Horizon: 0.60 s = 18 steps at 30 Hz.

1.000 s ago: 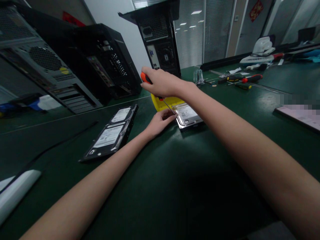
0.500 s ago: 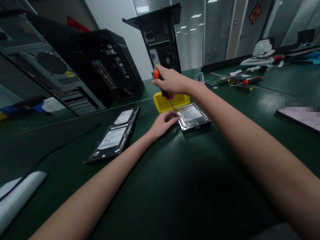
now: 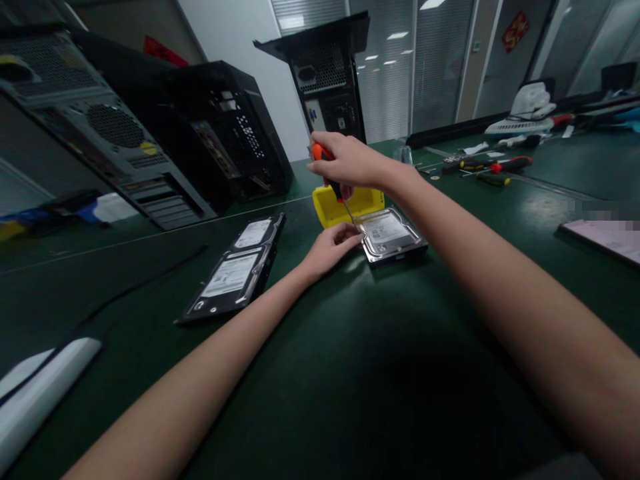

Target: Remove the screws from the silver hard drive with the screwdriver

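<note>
My right hand point(image 3: 347, 160) is wrapped round the orange and black handle of a screwdriver point(image 3: 337, 192). The screwdriver stands tilted, its thin shaft reaching down to the left edge of a hard drive point(image 3: 391, 233); the exact tip is hard to make out. The drive lies label up on the table. At its left side, my left hand point(image 3: 331, 248) has curled fingers and a thumb against the edge, close to the shaft. Just behind the drive is an open yellow case point(image 3: 329, 208), its inside partly hidden by my right hand.
Two more hard drives point(image 3: 233, 275) lie end to end at left. Black computer cases point(image 3: 245, 133) stand behind them, another tower point(image 3: 330, 93) at the back. Pliers and other tools point(image 3: 510, 164) lie far right, near a pinkish flat object point(image 3: 605, 239). A black cable point(image 3: 145, 283) runs at left.
The whole view has shifted slightly, so everything sits a little further right. Both hands, the screwdriver and the hard drive keep nearly the same places relative to each other.
</note>
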Available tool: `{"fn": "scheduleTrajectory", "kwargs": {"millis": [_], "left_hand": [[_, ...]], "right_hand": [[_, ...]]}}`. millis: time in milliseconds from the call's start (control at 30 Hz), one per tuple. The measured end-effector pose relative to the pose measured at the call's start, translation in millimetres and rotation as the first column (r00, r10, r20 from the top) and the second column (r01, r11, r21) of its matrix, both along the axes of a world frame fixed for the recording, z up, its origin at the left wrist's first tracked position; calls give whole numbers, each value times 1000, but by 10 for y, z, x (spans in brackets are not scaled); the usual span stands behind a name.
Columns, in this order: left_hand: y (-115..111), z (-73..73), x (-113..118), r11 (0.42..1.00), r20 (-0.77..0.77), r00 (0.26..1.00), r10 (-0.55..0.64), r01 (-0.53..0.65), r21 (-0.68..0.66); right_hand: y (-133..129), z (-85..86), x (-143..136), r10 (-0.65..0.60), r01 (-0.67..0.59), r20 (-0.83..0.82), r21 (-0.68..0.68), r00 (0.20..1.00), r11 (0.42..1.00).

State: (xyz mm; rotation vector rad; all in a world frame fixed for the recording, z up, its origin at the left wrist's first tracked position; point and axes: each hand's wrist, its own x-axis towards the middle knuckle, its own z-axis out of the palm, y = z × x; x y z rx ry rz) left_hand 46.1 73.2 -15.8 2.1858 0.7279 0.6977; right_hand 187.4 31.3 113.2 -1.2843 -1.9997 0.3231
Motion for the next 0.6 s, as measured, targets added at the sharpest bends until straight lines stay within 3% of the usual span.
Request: {"fn": "scheduleTrajectory", "kwargs": {"millis": [233,600], "left_hand": [[6,-9,-4,1000,9,1000,8,-8,-6],[36,-31,-22,1000,-18,1000,-3,4,25]], "right_hand": [[26,-37,14,-5,4,20,11,1000,1000],[91,-83,50,-28,11,120,140,992,990]]}}
